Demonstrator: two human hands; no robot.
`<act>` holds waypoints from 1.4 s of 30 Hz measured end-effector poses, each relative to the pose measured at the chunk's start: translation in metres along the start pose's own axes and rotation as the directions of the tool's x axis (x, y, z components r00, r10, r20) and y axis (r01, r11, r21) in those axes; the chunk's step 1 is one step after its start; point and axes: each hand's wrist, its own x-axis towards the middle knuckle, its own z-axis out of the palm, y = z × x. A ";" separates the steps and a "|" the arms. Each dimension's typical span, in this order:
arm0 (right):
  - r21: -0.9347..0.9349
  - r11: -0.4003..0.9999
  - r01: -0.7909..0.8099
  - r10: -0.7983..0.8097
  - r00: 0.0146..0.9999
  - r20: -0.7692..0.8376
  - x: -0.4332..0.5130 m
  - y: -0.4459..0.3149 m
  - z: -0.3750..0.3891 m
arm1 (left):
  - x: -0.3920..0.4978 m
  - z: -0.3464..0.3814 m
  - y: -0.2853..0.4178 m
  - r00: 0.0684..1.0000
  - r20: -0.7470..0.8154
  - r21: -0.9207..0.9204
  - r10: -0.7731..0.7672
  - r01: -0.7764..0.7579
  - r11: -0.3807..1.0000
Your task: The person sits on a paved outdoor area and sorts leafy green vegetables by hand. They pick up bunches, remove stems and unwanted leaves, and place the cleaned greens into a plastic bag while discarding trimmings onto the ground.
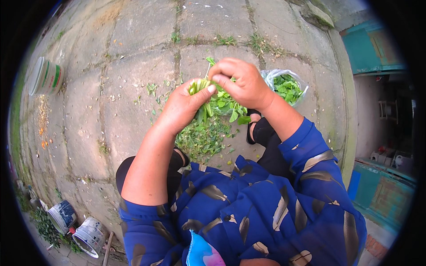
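My left hand [186, 103] is closed around a bunch of green leafy vegetable stems [199, 87], their pale ends up and the leaves hanging below the fist. Just to the right, my right hand [241, 81] pinches a thin stem [208, 69] with a small leaf at its tip, at the edge of the bunch. Loose leafy greens [224, 101] show beneath both hands, partly hidden by them. Behind my right wrist, a clear plastic bag [301, 78] stands open with more green leaves [287, 89] in it.
Plucked leaves [203, 141] lie scattered on the concrete slabs [133, 133] between my feet. A white bucket [48, 76] lies tipped at the far left. Two paint-stained buckets [63, 216] and a wooden stick [108, 247] are at lower left. Teal cabinets or doors [372, 50] line the right side.
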 end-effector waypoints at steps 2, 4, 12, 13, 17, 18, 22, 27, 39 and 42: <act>0.362 0.921 -0.146 0.192 0.977 -0.093 -0.001 0.025 0.001 | 0.001 0.000 0.001 0.998 -0.048 0.011 0.044 -0.044 0.999; 0.337 0.895 -0.290 0.359 0.919 -0.162 0.008 0.070 -0.001 | 0.002 -0.002 0.002 0.985 -0.157 -0.078 0.070 -0.083 0.994; -0.541 0.663 -0.518 0.648 0.759 0.067 -0.066 0.243 0.046 | 0.008 -0.015 0.003 0.976 -0.212 -0.166 0.042 -0.078 0.983; -0.564 0.667 -0.486 0.639 0.763 0.098 -0.077 0.249 0.056 | 0.007 -0.016 0.001 0.977 -0.212 -0.195 0.006 -0.048 0.980; -0.683 0.437 -0.585 0.839 0.538 0.076 -0.088 0.253 0.069 | 0.011 -0.021 -0.003 0.953 -0.294 -0.167 0.069 -0.122 0.978; -0.674 0.406 -0.617 0.853 0.521 0.037 -0.085 0.251 0.064 | 0.011 -0.023 -0.003 0.961 -0.275 -0.185 0.013 -0.066 0.981; -0.574 0.588 -0.571 0.733 0.676 0.078 -0.064 0.243 0.029 | 0.012 -0.022 0.001 0.955 -0.293 -0.229 0.042 -0.113 0.967; -0.672 0.612 -0.417 0.691 0.696 0.196 -0.068 0.241 0.029 | 0.011 -0.019 0.008 0.934 -0.349 -0.303 0.083 -0.196 0.933; -0.785 0.466 -0.408 0.731 0.678 0.081 -0.075 0.249 0.032 | 0.010 -0.028 0.001 0.932 -0.359 -0.256 0.055 -0.154 0.954; -0.569 0.630 -0.528 0.672 0.738 0.059 -0.042 0.196 0.003 | 0.013 -0.023 0.000 0.942 -0.327 -0.257 0.075 -0.166 0.952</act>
